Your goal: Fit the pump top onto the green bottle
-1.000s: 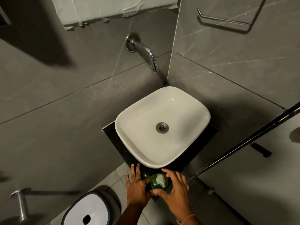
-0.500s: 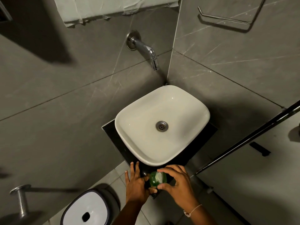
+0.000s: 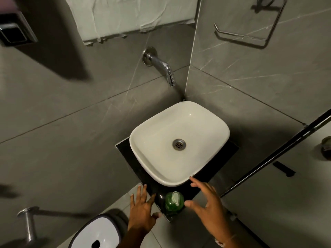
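Note:
The green bottle [image 3: 174, 203] stands upright on the near corner of the black counter [image 3: 206, 184], just in front of the white basin. Its pale pump top [image 3: 175, 197] sits on the bottle's neck, spout pointing toward me. My left hand [image 3: 142, 211] hovers to the left of the bottle with fingers spread, not touching it. My right hand [image 3: 207, 206] is off to the bottle's right, fingers apart, holding nothing.
A white square basin [image 3: 148, 140] fills most of the counter, under a chrome wall tap [image 3: 161, 66]. A white-lidded bin [image 3: 96, 233] stands on the floor at lower left. Grey tiled walls close in behind, with a black rail [image 3: 279, 151] at right.
Both hands have let go of the bottle and drawn apart to either side. The bottle now stands alone with the pump top on it. The view has tilted slightly.

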